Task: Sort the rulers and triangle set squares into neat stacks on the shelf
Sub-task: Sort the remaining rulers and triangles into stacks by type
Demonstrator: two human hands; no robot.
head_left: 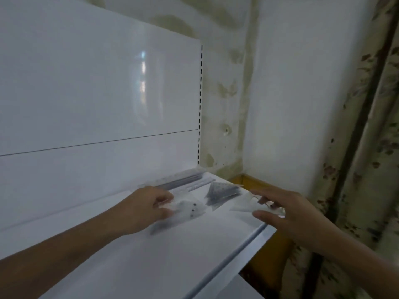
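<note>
A clear plastic triangle set square (190, 209) is pinched in the left hand (146, 209) fingers; another clear triangle (244, 205) is gripped by the right hand (280, 210), presumably bound for the dark triangle stack (222, 192) near the white shelf (172, 255) back corner.

Shelf layout, far right end.
Your rulers (185, 180) lie against the back panel (97, 104); the set-square stack (222, 193) sits just before them on the shelf (172, 255).

A white shelf (138, 255) carries rulers (185, 180) along its back and a set-square stack (222, 194) near its right end.

Two hands (146, 209) (280, 212) over white shelf (172, 255)
</note>
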